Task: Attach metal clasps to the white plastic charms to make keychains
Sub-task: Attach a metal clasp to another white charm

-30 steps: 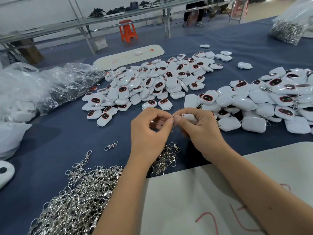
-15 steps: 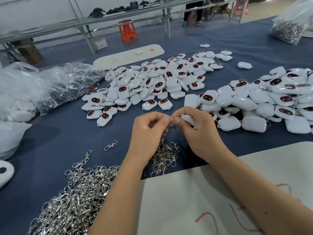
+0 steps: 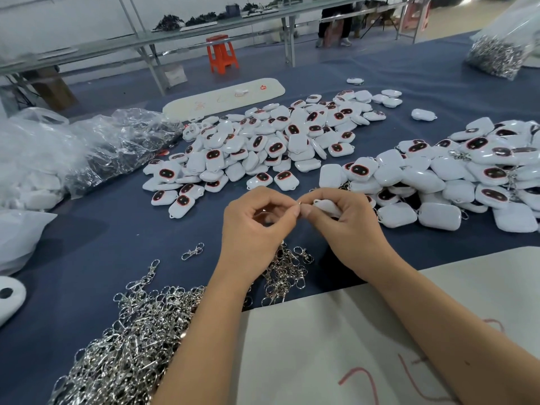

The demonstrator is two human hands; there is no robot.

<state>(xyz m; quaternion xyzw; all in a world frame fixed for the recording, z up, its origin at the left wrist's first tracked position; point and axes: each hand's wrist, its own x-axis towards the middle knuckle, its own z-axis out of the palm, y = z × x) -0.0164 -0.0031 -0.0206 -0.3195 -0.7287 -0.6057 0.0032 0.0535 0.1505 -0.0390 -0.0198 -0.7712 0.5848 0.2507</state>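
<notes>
My right hand (image 3: 344, 229) holds a white plastic charm (image 3: 327, 207) in curled fingers over the blue table. My left hand (image 3: 257, 226) pinches a small metal clasp (image 3: 298, 203) at the charm's end; most of the clasp is hidden by my fingertips. The two hands meet thumb to thumb. A pile of loose charms (image 3: 263, 147) lies beyond my hands. A second pile of charms with clasps on them (image 3: 455, 176) lies to the right. A heap of silver clasps (image 3: 128, 340) sits near left, with a smaller cluster (image 3: 286, 273) under my wrists.
Clear plastic bags (image 3: 87, 153) lie at the left. A white board (image 3: 350, 340) with red marks covers the near right. A bag of clasps (image 3: 502, 51) stands far right. A long white board (image 3: 225, 97) lies behind the charms. One single clasp (image 3: 193, 252) lies apart.
Both hands stayed in the same spot above the clasp cluster; the fingertips shifted slightly as they worked the clasp against the charm's end.
</notes>
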